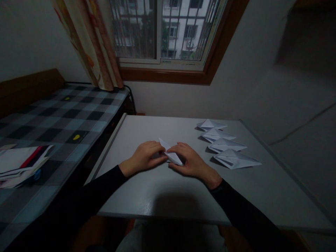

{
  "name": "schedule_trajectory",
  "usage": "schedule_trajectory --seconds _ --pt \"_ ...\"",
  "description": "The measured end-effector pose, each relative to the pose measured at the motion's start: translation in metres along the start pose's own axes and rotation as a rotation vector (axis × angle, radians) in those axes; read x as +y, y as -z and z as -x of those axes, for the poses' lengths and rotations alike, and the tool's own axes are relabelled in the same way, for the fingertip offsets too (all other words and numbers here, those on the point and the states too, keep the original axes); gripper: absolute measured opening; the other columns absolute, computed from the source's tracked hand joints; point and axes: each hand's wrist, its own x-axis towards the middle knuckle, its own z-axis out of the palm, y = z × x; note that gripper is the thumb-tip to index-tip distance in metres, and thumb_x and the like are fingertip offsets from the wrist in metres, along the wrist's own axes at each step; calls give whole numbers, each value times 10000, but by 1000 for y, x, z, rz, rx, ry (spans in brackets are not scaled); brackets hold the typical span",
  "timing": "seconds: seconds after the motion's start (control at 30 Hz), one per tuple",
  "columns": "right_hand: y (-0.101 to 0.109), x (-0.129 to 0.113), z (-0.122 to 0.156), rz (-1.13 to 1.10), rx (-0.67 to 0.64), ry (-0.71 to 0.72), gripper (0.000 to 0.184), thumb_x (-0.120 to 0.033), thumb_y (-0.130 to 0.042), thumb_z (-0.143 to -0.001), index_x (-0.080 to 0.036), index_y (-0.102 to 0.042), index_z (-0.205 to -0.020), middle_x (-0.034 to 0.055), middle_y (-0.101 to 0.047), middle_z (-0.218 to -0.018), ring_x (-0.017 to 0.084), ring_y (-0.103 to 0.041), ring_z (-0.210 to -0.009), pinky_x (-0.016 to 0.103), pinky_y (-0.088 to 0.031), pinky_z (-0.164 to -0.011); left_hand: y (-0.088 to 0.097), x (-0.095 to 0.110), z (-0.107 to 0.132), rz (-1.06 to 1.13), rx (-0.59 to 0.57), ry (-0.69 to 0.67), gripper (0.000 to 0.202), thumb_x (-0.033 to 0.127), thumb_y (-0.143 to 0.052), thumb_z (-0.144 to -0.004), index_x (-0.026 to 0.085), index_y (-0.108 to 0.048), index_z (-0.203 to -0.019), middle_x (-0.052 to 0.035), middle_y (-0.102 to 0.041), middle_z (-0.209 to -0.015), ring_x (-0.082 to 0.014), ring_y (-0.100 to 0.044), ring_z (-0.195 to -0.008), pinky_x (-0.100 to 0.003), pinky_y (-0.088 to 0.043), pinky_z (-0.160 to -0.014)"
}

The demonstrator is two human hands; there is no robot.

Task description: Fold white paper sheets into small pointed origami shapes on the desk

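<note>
In the head view, the left hand (144,154) and the right hand (189,160) are close together over the middle of the bench (133,192), both pinching a small piece of folded white paper (175,160) between thumb and fingers. One pointed end of it sticks up past the left hand's fingertips; the other slants down toward the right palm. To the right of the right hand, four folded paper shapes (236,160) lie in a row running back toward the wall (165,99), each with a raised peak in its middle. Left of the bench is a bed (91,117) with a checked cover, a pile of papers (15,161) on it. A curtain (91,45) hangs beside the window (181,33).
</note>
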Motion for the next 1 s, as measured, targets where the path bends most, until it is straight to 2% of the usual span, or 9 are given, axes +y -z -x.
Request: schedule_trajectory --seconds 0.13,0.2,0.4,0.67,0.83,1.0 --pt "4 5 -2 22 -9 16 485 -501 -915 -912 -312 -738 -1323 67 -830 -1241 337 -760 -1185 640 -461 -1240 0 -4 1 4 -37 -11 292 515 -684 -1094 225 -711 -1101 -75 -785 -1016 -244 -736 -952 -391 -544 -862" --pt "4 7 -3 22 -19 21 508 -501 -941 -889 -313 -741 -1316 64 -834 -1236 338 -759 -1186 648 -445 -1249 0 -6 0 -6 -55 -6 328 557 -685 -1088 232 -715 -1121 -77 -788 -1038 -247 -739 -963 -393 -546 -865" --pt "-2 9 -5 7 -57 45 316 -250 -835 -963 -297 -752 -1264 51 -834 -1158 287 -775 -1119 608 -467 -1237 0 -7 -1 -84 -127 -62 363 573 -673 -1094 225 -728 -1180 -65 -778 -997 -243 -726 -925 -392 -530 -846" --pt "2 7 -9 191 20 97 292 -251 -867 -921 -248 -757 -1191 74 -793 -1098 284 -753 -1098 607 -461 -1252 13 -6 -5 -325 -163 -210 284 463 -627 -1125 205 -722 -1052 -64 -761 -948 -247 -701 -895 -404 -500 -858" --pt "1 3 -11 236 -40 137 175 -182 -813 -908 -258 -744 -1050 53 -767 -994 278 -731 -1015 593 -479 -1227 11 -6 -4 -395 -204 -299 237 429 -657 -1114 215 -755 -1082 -60 -758 -954 -233 -685 -841 -391 -477 -821" --pt "1 5 -9 128 -1 89 131 -171 -784 -941 -269 -745 -1019 37 -768 -1001 259 -729 -1011 587 -460 -1243 11 -5 -3 -269 -171 -205 272 446 -645 -1131 224 -787 -1065 -50 -775 -967 -211 -708 -860 -372 -483 -837"
